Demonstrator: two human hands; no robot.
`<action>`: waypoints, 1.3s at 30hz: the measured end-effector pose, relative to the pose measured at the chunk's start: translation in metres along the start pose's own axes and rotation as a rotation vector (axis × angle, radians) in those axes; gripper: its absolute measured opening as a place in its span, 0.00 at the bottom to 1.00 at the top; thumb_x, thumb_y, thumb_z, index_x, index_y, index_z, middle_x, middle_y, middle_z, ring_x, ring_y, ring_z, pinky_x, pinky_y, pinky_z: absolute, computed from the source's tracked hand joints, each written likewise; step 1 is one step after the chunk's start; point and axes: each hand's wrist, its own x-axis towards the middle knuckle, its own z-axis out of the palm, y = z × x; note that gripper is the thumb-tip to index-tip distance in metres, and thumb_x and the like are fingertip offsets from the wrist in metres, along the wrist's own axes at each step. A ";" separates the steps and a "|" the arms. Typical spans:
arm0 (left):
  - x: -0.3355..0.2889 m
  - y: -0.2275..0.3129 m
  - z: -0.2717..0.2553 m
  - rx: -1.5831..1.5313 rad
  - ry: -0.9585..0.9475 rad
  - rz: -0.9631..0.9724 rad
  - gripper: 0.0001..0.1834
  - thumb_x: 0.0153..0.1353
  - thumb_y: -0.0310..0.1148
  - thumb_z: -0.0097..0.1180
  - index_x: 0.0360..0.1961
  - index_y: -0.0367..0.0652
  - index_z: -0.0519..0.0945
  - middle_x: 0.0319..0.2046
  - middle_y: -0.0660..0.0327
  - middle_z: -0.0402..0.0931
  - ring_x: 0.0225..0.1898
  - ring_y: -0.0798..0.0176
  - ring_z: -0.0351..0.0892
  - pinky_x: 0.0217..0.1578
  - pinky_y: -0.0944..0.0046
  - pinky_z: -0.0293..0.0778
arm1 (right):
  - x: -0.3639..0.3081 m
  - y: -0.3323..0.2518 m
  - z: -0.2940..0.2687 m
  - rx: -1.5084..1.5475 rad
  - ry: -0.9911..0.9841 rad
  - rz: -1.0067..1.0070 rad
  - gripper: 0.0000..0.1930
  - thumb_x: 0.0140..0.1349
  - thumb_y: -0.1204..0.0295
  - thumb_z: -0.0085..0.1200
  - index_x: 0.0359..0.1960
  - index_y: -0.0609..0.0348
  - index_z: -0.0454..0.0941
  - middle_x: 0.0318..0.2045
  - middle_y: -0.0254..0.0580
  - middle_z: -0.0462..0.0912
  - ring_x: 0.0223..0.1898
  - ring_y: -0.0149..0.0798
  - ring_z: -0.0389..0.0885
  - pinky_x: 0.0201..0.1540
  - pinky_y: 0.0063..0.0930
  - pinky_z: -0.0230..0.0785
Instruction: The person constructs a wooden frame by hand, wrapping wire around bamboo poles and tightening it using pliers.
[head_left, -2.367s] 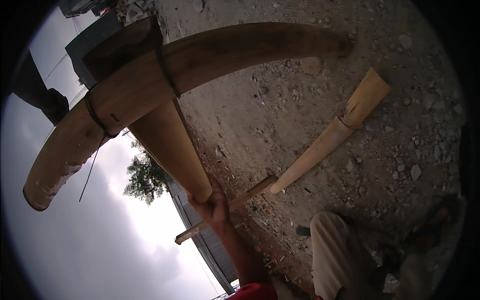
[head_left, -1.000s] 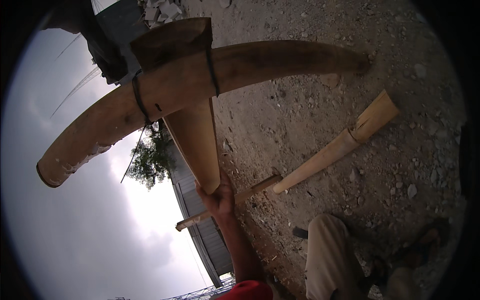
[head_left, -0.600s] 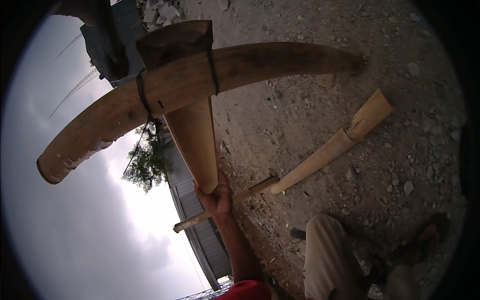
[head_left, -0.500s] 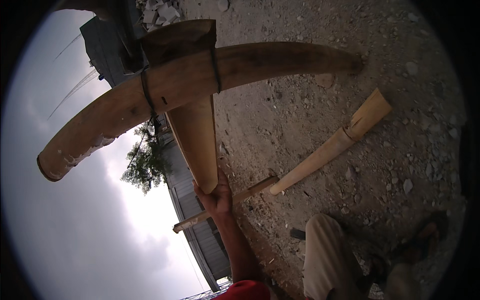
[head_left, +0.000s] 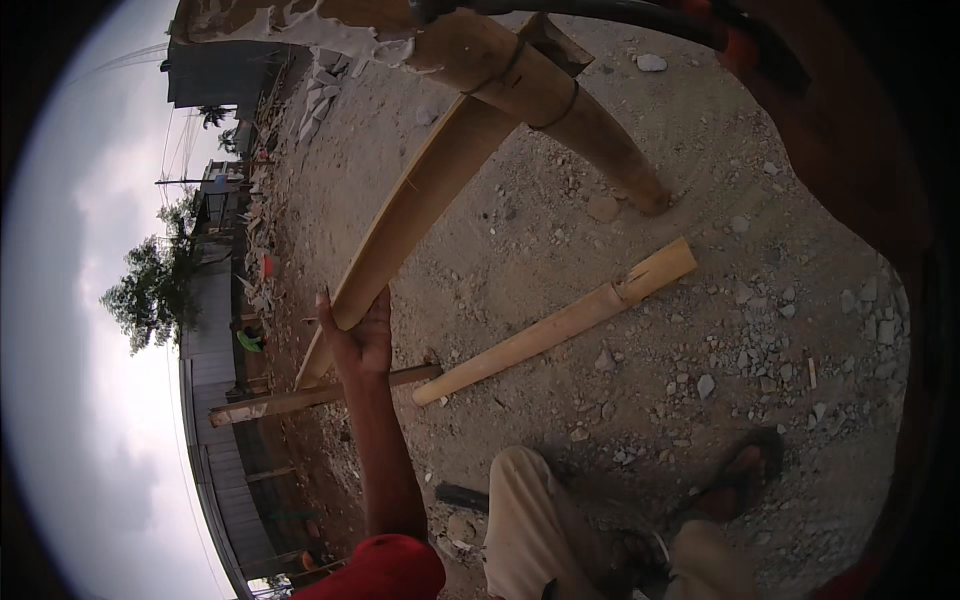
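Note:
The lower end of a long split bamboo piece (head_left: 425, 185) rests in my left hand (head_left: 362, 335), thumb on one side and fingers on the other. Its upper part crosses a thick bamboo pole (head_left: 610, 150), where dark ties wrap round the pole. White flaky stuff coats the pole's other end, and its foot meets the ground. At the upper right my right hand (head_left: 775, 45) is dark and partly cut off. It appears closed round the orange-red end of a dark curved bar (head_left: 610, 12), which passes in front of the pole near the top edge.
A cracked bamboo length (head_left: 530, 350) lies on the stony ground, close to a wooden stake (head_left: 290, 403). My knee (head_left: 520, 490) and sandalled foot (head_left: 745, 470) are below. Rubble (head_left: 318, 95) and a corrugated metal wall (head_left: 210, 360) stand farther off.
My view has shifted, and the pole and split bamboo now slant differently. My left hand keeps its grip on the split bamboo. My right arm and the dark bar have come in from the upper right.

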 end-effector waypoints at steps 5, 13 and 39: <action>-0.010 0.024 -0.020 0.001 0.060 0.078 0.27 0.69 0.43 0.53 0.56 0.30 0.65 0.54 0.41 0.70 0.58 0.42 0.72 0.60 0.41 0.73 | 0.013 -0.034 0.025 -0.278 -0.001 -0.338 0.30 0.61 0.87 0.48 0.62 0.39 0.72 0.38 0.35 0.77 0.31 0.38 0.78 0.35 0.34 0.72; -0.002 0.012 -0.026 0.023 -0.011 0.033 0.30 0.65 0.47 0.58 0.57 0.38 0.63 0.54 0.47 0.70 0.58 0.44 0.72 0.59 0.44 0.74 | 0.007 -0.068 0.007 -0.378 -0.148 0.012 0.29 0.58 0.87 0.45 0.59 0.41 0.75 0.36 0.40 0.78 0.34 0.41 0.79 0.38 0.38 0.73; -0.003 0.015 -0.026 -0.007 0.000 0.034 0.33 0.63 0.45 0.61 0.61 0.40 0.61 0.54 0.48 0.67 0.57 0.45 0.71 0.58 0.43 0.74 | -0.023 -0.081 0.033 0.028 -0.029 0.457 0.27 0.54 0.84 0.47 0.58 0.51 0.69 0.35 0.50 0.77 0.37 0.54 0.80 0.41 0.48 0.72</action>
